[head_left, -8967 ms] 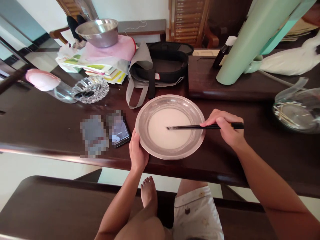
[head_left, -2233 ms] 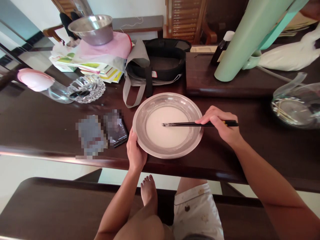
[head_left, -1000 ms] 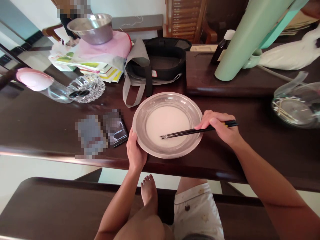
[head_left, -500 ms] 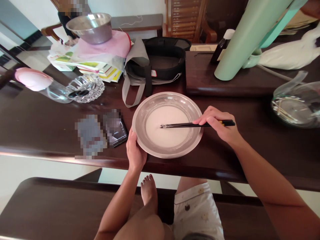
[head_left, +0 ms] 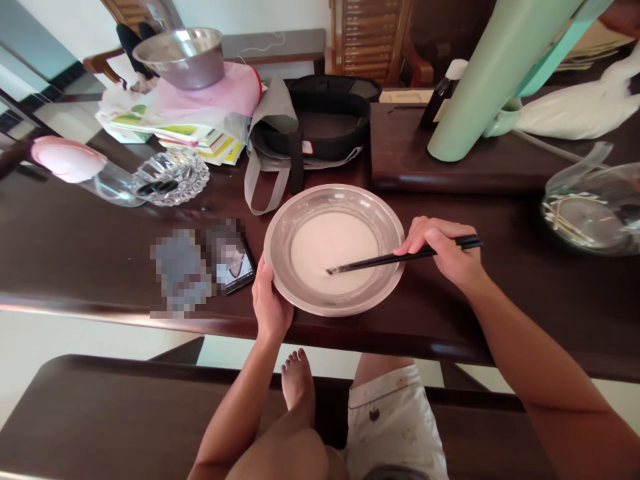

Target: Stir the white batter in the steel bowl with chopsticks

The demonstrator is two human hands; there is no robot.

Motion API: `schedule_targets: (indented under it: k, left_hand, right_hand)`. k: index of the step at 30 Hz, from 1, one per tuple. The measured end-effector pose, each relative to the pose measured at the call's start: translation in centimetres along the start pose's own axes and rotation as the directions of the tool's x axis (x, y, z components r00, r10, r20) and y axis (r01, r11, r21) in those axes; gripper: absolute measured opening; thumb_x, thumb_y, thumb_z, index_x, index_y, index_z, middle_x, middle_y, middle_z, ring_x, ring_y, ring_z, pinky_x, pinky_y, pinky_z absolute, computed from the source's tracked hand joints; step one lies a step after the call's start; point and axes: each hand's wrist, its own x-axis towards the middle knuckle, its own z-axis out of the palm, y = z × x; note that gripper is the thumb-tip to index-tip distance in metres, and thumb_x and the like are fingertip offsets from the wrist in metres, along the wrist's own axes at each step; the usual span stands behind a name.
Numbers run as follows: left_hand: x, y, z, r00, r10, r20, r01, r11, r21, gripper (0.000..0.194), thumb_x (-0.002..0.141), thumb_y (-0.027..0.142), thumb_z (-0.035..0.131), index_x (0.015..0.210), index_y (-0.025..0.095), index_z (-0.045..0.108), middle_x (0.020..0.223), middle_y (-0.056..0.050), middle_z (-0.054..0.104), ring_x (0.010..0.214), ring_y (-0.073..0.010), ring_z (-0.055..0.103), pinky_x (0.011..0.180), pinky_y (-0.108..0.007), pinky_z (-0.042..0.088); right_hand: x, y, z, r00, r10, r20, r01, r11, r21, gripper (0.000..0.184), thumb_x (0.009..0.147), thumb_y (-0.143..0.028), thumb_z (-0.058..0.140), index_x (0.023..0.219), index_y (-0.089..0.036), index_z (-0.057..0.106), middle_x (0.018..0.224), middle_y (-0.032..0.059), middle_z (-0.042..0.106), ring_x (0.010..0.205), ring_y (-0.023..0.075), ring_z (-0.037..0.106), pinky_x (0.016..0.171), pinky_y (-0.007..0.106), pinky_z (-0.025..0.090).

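Observation:
A round metal plate (head_left: 295, 213) holding a thin white liquid (head_left: 320, 240) sits near the front edge of a dark wooden table (head_left: 500, 300). My left hand (head_left: 270, 303) grips the plate's near-left rim, fingers under it and thumb on the edge. My right hand (head_left: 447, 250) is closed on a pair of black chopsticks (head_left: 375, 261), held low and slanting left, with their tips in the liquid near the plate's front.
A phone (head_left: 235, 263) lies left of the plate. Behind stand a black and grey bag (head_left: 320, 127), a cut-glass dish (head_left: 173, 175), a pink-lidded bottle (head_left: 75, 163), a steel bowl (head_left: 180, 57) on papers, a green roll (head_left: 485, 80) and a glass jug (head_left: 590, 207).
The chopstick tips have swung from the middle of the liquid toward the plate's front edge, after sweeping back and forth. My left hand and the plate have stayed put.

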Motion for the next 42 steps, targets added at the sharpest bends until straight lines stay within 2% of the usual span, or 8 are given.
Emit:
schedule_targets:
  k: [4, 9, 14, 20, 25, 30, 36, 42]
  left_hand:
    - [-0.02, 0.07, 0.15, 1.000, 0.022, 0.000, -0.022, 1.000, 0.009, 0.044, 0.093, 0.048, 0.064, 0.125, 0.019, 0.068, 0.134, -0.005, 0.061, 0.129, -0.0243, 0.056, 0.105, -0.025, 0.050]
    - [-0.12, 0.17, 0.20, 1.000, 0.016, -0.001, -0.016, 1.000, 0.023, 0.044, 0.093, 0.049, 0.062, 0.126, 0.020, 0.068, 0.133, -0.006, 0.061, 0.131, -0.0253, 0.054, 0.107, -0.027, 0.049]
    - [-0.14, 0.13, 0.16, 1.000, 0.016, -0.005, -0.016, 1.000, 0.003, 0.044, 0.092, 0.048, 0.063, 0.125, 0.019, 0.068, 0.132, -0.006, 0.062, 0.126, -0.0238, 0.057, 0.102, -0.024, 0.051]
    - [-0.06, 0.04, 0.09, 1.000, 0.013, 0.015, -0.012, 0.999, -0.050, 0.039, 0.094, 0.045, 0.066, 0.121, 0.019, 0.070, 0.125, -0.004, 0.064, 0.128, -0.0222, 0.056, 0.101, -0.020, 0.050]
    - [-0.08, 0.03, 0.11, 1.000, 0.019, -0.001, -0.019, 0.999, -0.033, 0.041, 0.092, 0.046, 0.066, 0.121, 0.018, 0.070, 0.128, -0.005, 0.063, 0.124, -0.0220, 0.058, 0.099, -0.021, 0.051]
    - [-0.06, -0.01, 0.14, 1.000, 0.005, 0.011, -0.004, 0.998, -0.055, 0.039, 0.093, 0.046, 0.066, 0.121, 0.019, 0.070, 0.125, -0.005, 0.065, 0.129, -0.0232, 0.055, 0.101, -0.022, 0.050]
    - [-0.06, 0.01, 0.09, 1.000, 0.009, -0.008, -0.009, 1.000, -0.015, 0.044, 0.093, 0.047, 0.065, 0.125, 0.018, 0.068, 0.132, -0.006, 0.062, 0.129, -0.0246, 0.056, 0.103, -0.024, 0.050]
    - [-0.06, 0.02, 0.07, 1.000, 0.010, 0.000, -0.010, 1.000, -0.019, 0.042, 0.093, 0.047, 0.065, 0.124, 0.018, 0.069, 0.130, -0.006, 0.063, 0.132, -0.0252, 0.053, 0.105, -0.024, 0.050]
  right_hand:
    - [0.06, -0.14, 0.02, 0.997, 0.004, 0.072, -0.001, 0.999, -0.047, 0.029, 0.098, -0.036, 0.057, 0.079, -0.028, 0.077, 0.078, 0.0019, 0.079, 0.075, 0.0219, 0.068, 0.070, 0.040, 0.052]
    - [0.10, -0.08, -0.05, 0.999, -0.016, -0.043, 0.016, 1.000, 0.001, 0.035, 0.099, -0.038, 0.055, 0.073, -0.028, 0.075, 0.070, 0.0020, 0.076, 0.069, 0.0214, 0.067, 0.065, 0.039, 0.052]
    - [0.13, -0.22, 0.11, 0.998, 0.005, 0.066, -0.001, 0.999, -0.055, 0.029, 0.099, -0.036, 0.057, 0.078, -0.028, 0.076, 0.077, 0.0018, 0.079, 0.077, 0.0217, 0.068, 0.070, 0.039, 0.053]
    - [0.14, 0.16, -0.03, 0.999, -0.037, -0.033, 0.037, 0.999, -0.001, 0.033, 0.100, -0.034, 0.054, 0.077, -0.027, 0.077, 0.073, 0.0014, 0.077, 0.068, 0.0197, 0.066, 0.066, 0.038, 0.051]
    - [0.11, -0.06, 0.08, 0.997, -0.015, 0.075, 0.018, 0.999, -0.045, 0.027, 0.099, -0.033, 0.057, 0.082, -0.028, 0.078, 0.080, 0.0017, 0.079, 0.078, 0.0214, 0.068, 0.071, 0.039, 0.052]
    - [0.10, -0.08, -0.10, 0.999, -0.019, -0.030, 0.018, 0.999, -0.035, 0.033, 0.100, -0.036, 0.054, 0.078, -0.028, 0.078, 0.075, 0.0021, 0.078, 0.072, 0.0214, 0.068, 0.067, 0.039, 0.053]
    - [0.09, -0.08, 0.13, 0.996, -0.020, 0.092, 0.028, 0.996, -0.086, 0.026, 0.098, -0.034, 0.058, 0.082, -0.028, 0.078, 0.083, 0.0023, 0.081, 0.080, 0.0219, 0.066, 0.072, 0.039, 0.053]
    - [0.02, 0.01, -0.05, 1.000, -0.013, -0.017, 0.013, 1.000, 0.008, 0.034, 0.101, -0.035, 0.053, 0.076, -0.027, 0.076, 0.071, 0.0020, 0.076, 0.068, 0.0196, 0.065, 0.067, 0.038, 0.051]
